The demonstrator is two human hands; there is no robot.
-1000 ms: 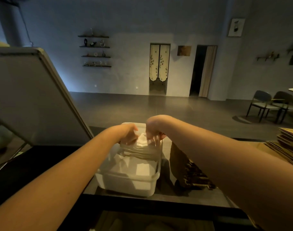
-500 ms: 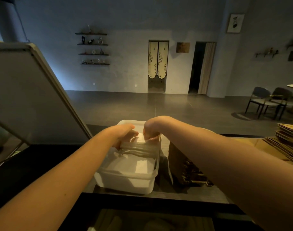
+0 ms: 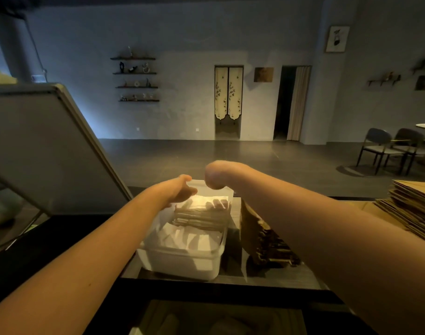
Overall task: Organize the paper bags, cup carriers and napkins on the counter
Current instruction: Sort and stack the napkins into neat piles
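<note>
Head view shows us a clear plastic tub (image 3: pixel 182 262) on the counter (image 3: pixel 291 276), holding a stack of white napkins (image 3: pixel 201 213) at its far end and loose ones lower down. Our left hand (image 3: pixel 180 189) and right hand (image 3: pixel 215 176) both reach into the far end with fingers (image 3: pixel 216 204) curled down behind the stack, seemingly gripping it. Brown paper bags (image 3: pixel 264 243) lean just right of the tub, and flat cardboard (image 3: pixel 411 204) is piled farther right.

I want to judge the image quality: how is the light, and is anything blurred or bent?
Head view: dim room, with warm light on the napkins in the plastic tub; left hand slightly motion-blurred; wide lens bends the slanted panel at left; finger shadows fall on the napkins.
</note>
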